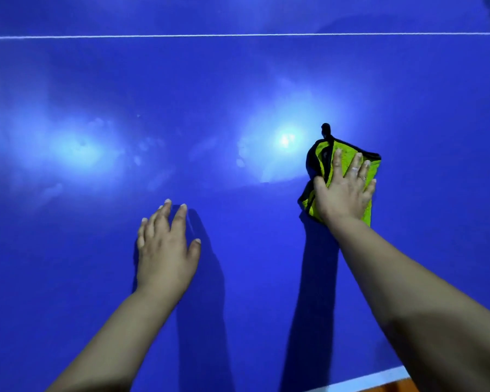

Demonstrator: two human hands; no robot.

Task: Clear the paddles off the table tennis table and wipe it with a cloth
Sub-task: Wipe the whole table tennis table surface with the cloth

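The big blue counter fills almost the whole view. A thin white line runs across it far away, at 12 o'clock. The right hand is at about 3 o'clock. It lies flat on top of a bright green cloth, palm down. Its fingers are straight and spread out, so it presses the cloth onto the counter and does not grab it. One finger wears a thin ring. The cloth is bunched up and has a black edge. A small black loop sticks out of it toward 12 o'clock. The left hand is at about 8 o'clock, well apart from the cloth. It is palm down with its fingers straight and a little spread, and it holds nothing. I cannot tell if it touches the counter or floats just over it. Two bright spots of light shine on the blue top, one just beside the cloth at its 9 o'clock and one at 10 o'clock. Pale finger smudges show between them. Dark arm shadows lie next to both arms. At 5 o'clock there is the counter's white edge stripe, with a bit of orange-brown floor past it.
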